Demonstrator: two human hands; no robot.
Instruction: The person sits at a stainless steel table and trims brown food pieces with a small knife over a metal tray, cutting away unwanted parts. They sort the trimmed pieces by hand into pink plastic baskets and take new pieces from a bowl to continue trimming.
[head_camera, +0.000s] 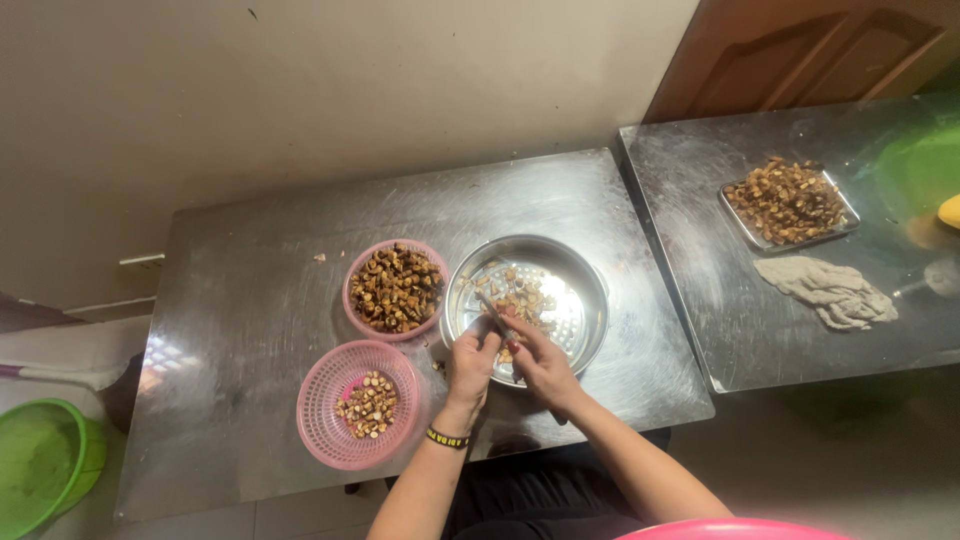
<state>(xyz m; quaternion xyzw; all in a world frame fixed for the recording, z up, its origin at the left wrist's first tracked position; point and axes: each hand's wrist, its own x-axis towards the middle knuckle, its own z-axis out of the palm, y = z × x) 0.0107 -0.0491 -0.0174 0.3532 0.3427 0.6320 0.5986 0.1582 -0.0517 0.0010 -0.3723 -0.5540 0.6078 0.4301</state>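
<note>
Both hands over near rim of steel pan. Left hand clamped on a small piece, kind unclear. Right hand gripping a thin knife, blade partly hidden. Pan holds cut brown bits. Left of pan: full pink basket; nearer, sparse pink basket. Far right: tray of pieces, bin cut off.

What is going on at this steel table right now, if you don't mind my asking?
A person works over a perforated metal bowl of brown chopped pieces. The left hand grips a small piece at the bowl's near rim, and the right hand holds a knife to it. Two pink baskets of similar pieces sit to the left.
</note>
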